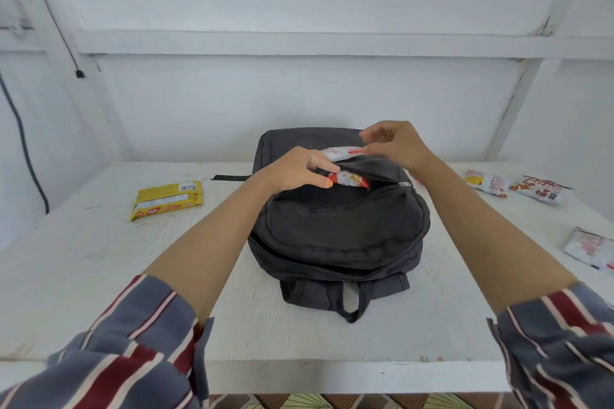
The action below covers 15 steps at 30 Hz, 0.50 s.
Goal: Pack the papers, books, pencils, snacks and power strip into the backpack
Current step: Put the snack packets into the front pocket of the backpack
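Observation:
A black backpack [339,229] lies flat on the white table [99,276], its handle toward me. Its front pocket is unzipped and gaping at the far side. My left hand [295,173] grips a red snack packet [352,179] that lies in the pocket mouth, thumb on its left end. Just behind it a white and red snack packet [339,153] sticks out of the pocket. My right hand [395,143] pinches that packet's right end, with the upper fingers spread. The main compartment's zip line runs along the near side. No papers, books, pencils or power strip are in view.
Two yellow biscuit packs [167,199] lie on the table at the left. Two snack packets [486,183] [538,189] lie at the far right, a third [591,249] nearer the right edge. A white wall stands close behind. A black cable [23,143] hangs at the left.

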Tool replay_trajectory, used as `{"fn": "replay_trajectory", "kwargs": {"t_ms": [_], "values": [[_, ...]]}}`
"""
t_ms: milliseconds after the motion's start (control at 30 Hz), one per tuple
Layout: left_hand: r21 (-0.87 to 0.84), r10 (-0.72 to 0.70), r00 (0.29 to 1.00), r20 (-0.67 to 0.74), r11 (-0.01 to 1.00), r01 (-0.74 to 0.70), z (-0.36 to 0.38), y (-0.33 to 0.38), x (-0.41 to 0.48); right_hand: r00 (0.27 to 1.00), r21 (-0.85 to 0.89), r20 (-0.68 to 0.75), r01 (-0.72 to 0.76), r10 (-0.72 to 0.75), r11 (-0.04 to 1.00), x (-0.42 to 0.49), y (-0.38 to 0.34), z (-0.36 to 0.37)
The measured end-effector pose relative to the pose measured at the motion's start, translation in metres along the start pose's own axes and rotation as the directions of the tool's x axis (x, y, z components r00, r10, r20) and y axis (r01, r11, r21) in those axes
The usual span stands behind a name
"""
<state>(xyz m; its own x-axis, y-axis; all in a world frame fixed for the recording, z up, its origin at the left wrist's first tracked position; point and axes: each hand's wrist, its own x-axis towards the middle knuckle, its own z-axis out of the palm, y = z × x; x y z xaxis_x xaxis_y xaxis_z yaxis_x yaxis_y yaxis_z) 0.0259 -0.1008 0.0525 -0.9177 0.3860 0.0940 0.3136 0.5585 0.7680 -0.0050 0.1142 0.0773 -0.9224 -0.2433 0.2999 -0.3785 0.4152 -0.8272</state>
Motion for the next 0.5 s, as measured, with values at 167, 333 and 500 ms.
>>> {"fn": "replay_trajectory", "kwargs": {"t_ms": [167, 333, 500], "values": [[0.004, 0.0, 1.0, 0.016, 1.0, 0.0, 0.002, -0.002, 0.0, 0.989, -0.13, 0.149, -0.001, 0.021, 0.991, 0.016, 0.008, 0.015], [0.003, 0.004, 1.0, 0.023, 1.0, -0.004, 0.003, -0.004, -0.001, 0.96, -0.152, 0.272, -0.031, 0.072, 0.988, 0.023, 0.016, 0.026], [0.03, 0.009, 1.0, 0.03, 1.0, -0.01, 0.002, -0.004, -0.001, 0.975, -0.258, 0.22, 0.05, 0.009, 0.965, 0.029, 0.025, 0.029]]}}
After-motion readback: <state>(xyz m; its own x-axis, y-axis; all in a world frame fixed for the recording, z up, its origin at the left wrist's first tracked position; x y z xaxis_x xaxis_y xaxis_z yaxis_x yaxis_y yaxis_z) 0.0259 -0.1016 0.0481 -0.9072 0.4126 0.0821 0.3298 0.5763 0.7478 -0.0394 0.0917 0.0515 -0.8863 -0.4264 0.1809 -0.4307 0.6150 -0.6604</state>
